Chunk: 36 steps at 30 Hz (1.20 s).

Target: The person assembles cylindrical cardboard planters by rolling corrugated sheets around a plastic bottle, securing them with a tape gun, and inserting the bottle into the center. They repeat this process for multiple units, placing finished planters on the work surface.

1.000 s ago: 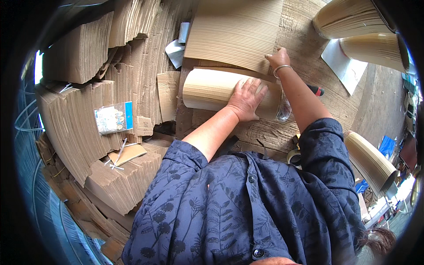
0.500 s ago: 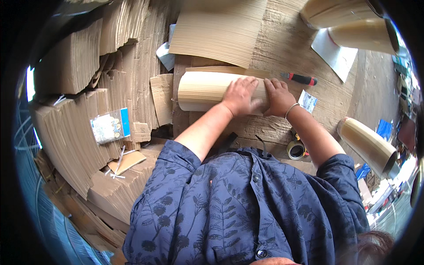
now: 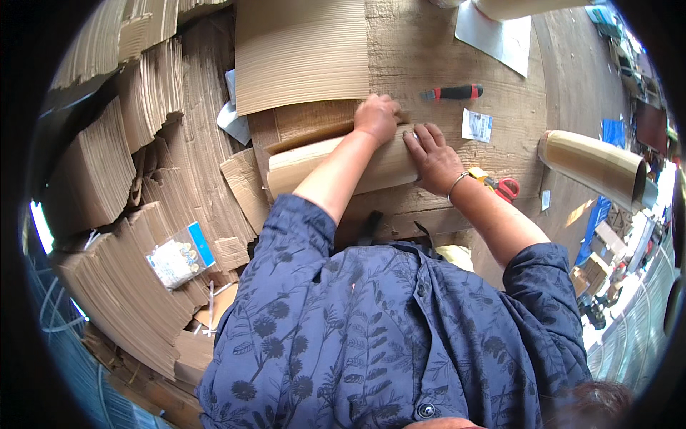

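Note:
A tan corrugated cardboard roll (image 3: 343,166) lies crosswise on the wooden table in front of me, with a loose edge lifted along its far side. My left hand (image 3: 379,118) is at that far edge, fingers curled over the cardboard; its fingertips are partly hidden and a little blurred. My right hand (image 3: 434,161) rests on the roll's right end with its fingers stretched out over the top. Just beyond the roll is a flat corrugated cardboard sheet (image 3: 304,53). A red and black utility knife (image 3: 457,92) lies past my right hand.
Stacked cardboard (image 3: 121,293) fills the left side, with a clear bag of small parts (image 3: 179,257) on it. A small printed packet (image 3: 476,125) and red-handled scissors (image 3: 507,189) are near my right hand. A finished-looking cardboard tube (image 3: 593,166) lies at right; a white sheet (image 3: 493,39) is farther back.
My left hand has moved from the roll's top to its far edge, where a gap now shows. The right hand stays at the right end. The whole view has shifted.

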Motion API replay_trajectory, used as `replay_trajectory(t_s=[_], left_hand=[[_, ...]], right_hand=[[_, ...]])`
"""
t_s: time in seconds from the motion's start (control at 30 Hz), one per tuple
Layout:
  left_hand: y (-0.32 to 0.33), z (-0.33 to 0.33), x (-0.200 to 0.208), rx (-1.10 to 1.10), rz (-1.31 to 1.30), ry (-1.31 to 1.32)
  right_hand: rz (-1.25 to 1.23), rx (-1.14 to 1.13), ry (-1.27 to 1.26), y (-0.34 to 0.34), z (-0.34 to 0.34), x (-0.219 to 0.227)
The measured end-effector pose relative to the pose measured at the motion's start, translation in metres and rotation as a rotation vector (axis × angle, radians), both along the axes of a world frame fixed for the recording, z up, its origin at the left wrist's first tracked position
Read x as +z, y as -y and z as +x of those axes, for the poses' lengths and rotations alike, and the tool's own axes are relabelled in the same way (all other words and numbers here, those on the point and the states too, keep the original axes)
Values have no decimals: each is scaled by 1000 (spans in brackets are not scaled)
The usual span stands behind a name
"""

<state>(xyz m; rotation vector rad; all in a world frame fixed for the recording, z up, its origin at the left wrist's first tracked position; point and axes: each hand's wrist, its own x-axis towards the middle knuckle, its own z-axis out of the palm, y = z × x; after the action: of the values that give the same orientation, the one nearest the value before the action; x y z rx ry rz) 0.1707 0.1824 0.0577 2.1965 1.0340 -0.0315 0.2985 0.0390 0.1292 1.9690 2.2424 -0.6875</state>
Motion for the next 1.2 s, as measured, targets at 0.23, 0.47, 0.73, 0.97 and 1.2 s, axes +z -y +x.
replay_trajectory(t_s=[0.23, 0.47, 0.73, 0.97, 1.2], left_hand=[[36, -23, 22, -2, -57, 82], [43, -33, 63, -228, -84, -105], [93, -24, 75, -59, 93, -159], [124, -28, 73, -5, 187, -116], [148, -34, 63, 2, 302, -93]], right_hand=[[274, 118, -12, 35, 6, -26], [428, 85, -62, 46, 8, -36], [421, -226, -438, 71, 27, -11], [141, -764, -546, 129, 24, -44], [-72, -827, -473, 82, 7, -20]])
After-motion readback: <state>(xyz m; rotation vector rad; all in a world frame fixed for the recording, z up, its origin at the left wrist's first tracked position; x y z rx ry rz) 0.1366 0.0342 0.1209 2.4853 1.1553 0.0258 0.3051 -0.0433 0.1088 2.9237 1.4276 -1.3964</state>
